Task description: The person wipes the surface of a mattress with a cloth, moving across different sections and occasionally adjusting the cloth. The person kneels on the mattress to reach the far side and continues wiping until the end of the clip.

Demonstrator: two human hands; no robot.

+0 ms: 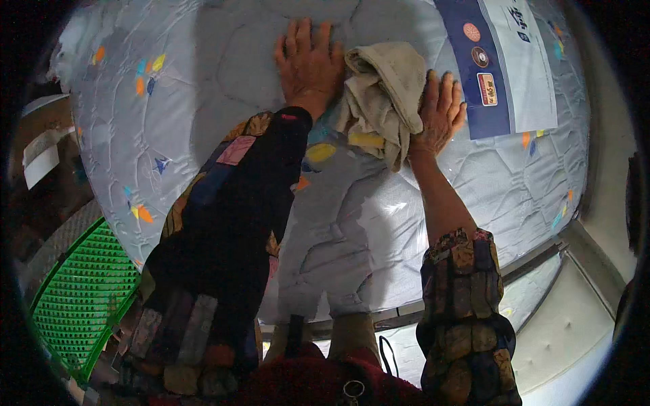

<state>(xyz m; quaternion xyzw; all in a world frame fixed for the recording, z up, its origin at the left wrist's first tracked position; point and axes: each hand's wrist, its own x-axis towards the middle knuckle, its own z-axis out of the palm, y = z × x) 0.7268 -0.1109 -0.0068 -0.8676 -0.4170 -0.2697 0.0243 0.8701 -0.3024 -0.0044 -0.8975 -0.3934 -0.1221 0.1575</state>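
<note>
A grey quilted fabric cover [335, 228] with colourful leaf prints spreads out before me. My left hand [311, 66] lies flat on it near the top, palm down, fingers apart and holding nothing. A crumpled beige cloth [386, 96] rests between my hands, just beside the left one. Against the cloth's right side is my right hand [441, 114], its fingers stretched and spread on the cover; whether its hidden palm or thumb presses on the cloth cannot be seen. Right of that hand lies a flat blue and white printed package [518, 71].
A green perforated plastic basket or rack [84, 299] stands at the lower left, with brownish items and a white paper [41, 165] above it. A pale padded panel [563, 314] with a frame edge is at the lower right. A dark rail runs along the near edge of the cover.
</note>
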